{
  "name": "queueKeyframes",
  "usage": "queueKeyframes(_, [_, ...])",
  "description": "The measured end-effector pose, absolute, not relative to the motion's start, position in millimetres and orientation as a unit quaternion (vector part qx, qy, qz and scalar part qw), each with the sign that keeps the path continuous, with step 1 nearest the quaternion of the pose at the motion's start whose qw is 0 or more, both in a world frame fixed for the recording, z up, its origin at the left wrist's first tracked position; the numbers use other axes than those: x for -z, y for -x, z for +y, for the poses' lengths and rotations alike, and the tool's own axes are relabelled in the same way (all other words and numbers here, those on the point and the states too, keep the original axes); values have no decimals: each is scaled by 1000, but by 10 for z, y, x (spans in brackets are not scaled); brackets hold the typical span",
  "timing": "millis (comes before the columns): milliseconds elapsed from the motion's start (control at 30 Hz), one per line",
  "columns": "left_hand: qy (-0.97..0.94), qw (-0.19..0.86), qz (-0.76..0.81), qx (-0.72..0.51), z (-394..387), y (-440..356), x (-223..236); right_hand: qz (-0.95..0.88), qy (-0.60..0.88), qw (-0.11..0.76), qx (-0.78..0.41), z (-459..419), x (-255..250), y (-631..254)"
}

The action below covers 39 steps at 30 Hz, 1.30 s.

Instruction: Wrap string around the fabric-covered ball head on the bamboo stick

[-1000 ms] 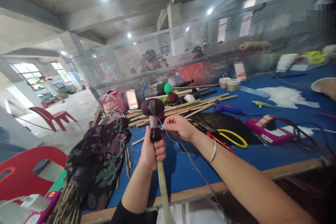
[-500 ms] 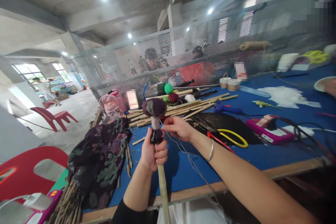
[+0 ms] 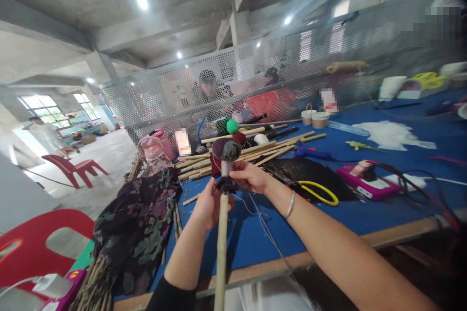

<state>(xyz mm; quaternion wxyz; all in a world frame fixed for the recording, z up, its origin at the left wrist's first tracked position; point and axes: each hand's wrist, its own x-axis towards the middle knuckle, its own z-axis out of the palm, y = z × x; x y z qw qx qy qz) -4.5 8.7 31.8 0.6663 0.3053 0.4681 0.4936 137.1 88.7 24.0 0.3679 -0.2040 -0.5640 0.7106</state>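
Observation:
A bamboo stick [image 3: 222, 248] stands upright before me, its top a dark purple and dark green cloth-covered knob [image 3: 231, 150]. Grey thread [image 3: 226, 168] is wound round the neck below the knob, above a gathered frill of dark cloth. My left hand [image 3: 207, 206] curls loosely round the stick under the frill, its fingers partly behind it. At the neck, my right hand [image 3: 250, 177] is closed with thumb and fingertips on the wrapped part; whether thread is also pinched there is hard to see. A loose grey cord [image 3: 268, 228] trails down to the table's front edge.
More bamboo sticks [image 3: 197, 167] and coloured balls [image 3: 232, 127] lie behind the knob. Yellow- and red-handled scissors [image 3: 321, 194], a blue glue gun [image 3: 310, 151] and a purple power strip [image 3: 368, 184] are to the right. Dark patterned cloth [image 3: 138, 233] drapes the left edge, near a red chair [image 3: 44, 238].
The stick has turned, showing more of the knob's green side. My right hand has gone from beside the neck, pinching thread, onto the neck itself. My left hand's hold has loosened.

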Motion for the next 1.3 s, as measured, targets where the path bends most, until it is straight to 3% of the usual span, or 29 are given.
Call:
queueKeyframes(133, [-450, 465, 540, -538, 161, -17, -464, -530, 230, 427, -695, 885, -360, -1368])
queueKeyframes(300, [-498, 381, 547, -555, 234, -186, -326, -548, 258, 427, -671, 835, -344, -1269])
queueKeyframes(667, [-368, 464, 589, -550, 254, -8, -99, -658, 349, 444, -498, 852, -133, -1130])
queueKeyframes(1100, [-265, 661, 421, -562, 167, 39, -282, -576, 303, 431, -625, 828, -256, -1195])
queueKeyframes(1300, [-244, 702, 389, -544, 142, 51, -303, -564, 272, 405, -666, 836, -219, -1166])
